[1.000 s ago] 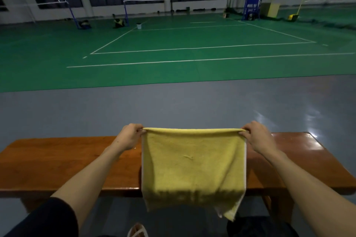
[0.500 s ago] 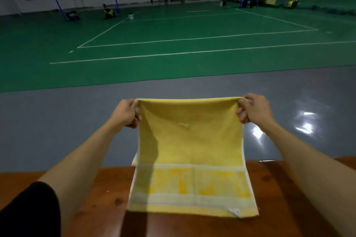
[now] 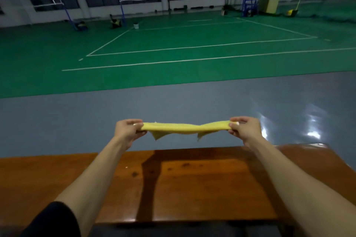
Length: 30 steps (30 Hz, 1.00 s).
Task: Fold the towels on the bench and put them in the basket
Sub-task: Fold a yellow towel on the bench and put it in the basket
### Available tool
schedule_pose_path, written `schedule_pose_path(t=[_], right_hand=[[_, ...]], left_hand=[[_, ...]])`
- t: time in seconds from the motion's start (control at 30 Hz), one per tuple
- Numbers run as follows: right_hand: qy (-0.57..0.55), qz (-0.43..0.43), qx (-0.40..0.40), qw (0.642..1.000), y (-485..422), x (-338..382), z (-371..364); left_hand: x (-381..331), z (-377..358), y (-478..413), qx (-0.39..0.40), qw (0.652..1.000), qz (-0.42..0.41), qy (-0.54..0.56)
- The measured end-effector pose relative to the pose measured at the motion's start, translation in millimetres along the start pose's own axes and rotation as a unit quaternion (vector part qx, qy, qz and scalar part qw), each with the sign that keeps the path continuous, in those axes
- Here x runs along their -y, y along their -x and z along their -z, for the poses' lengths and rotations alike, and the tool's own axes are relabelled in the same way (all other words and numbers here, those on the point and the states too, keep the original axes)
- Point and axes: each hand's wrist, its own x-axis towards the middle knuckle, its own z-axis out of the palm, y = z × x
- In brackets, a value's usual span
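Observation:
A yellow towel (image 3: 183, 128) is stretched level in the air beyond the far edge of the wooden bench (image 3: 202, 183). I see it nearly edge-on, with two corners hanging below it. My left hand (image 3: 128, 130) pinches its left end. Its right end is pinched by my right hand (image 3: 243, 129). Both arms reach forward over the bench. No basket is in view.
The bench top spans the lower frame, with the towel's shadow across its middle. Grey floor lies beyond it, then a green court with white lines, net posts and small items along the far wall.
The towel hung down in front of me with its lower part on the bench; it has swung up and forward and now lies flat between my hands, off the bench.

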Motion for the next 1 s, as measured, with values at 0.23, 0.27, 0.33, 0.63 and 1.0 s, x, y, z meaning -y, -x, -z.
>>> schedule_pose_path(t=[0.23, 0.27, 0.33, 0.63, 1.0], right_hand=[[0.108, -0.059, 0.04, 0.992, 92.6, -84.7, 46.5], [0.122, -0.061, 0.043, 0.99, 101.7, -93.3, 53.6], [0.165, -0.066, 0.058, 0.982, 119.2, -103.9, 64.5], [0.435, -0.062, 0.264, 0.859, 162.8, -105.9, 78.7], [0.427, -0.153, 0.316, 0.833, 183.4, -123.8, 81.7]], left_hand=[[99.6, 61.8, 68.5, 0.019, 0.994, 0.058, -0.086], [111.1, 68.0, 77.0, 0.027, 0.992, 0.052, -0.115], [128.8, 78.5, 92.1, 0.053, 0.981, 0.033, -0.185], [144.5, 107.9, 139.2, 0.27, 0.859, 0.094, -0.426], [157.9, 121.7, 143.4, 0.324, 0.811, 0.106, -0.475]])
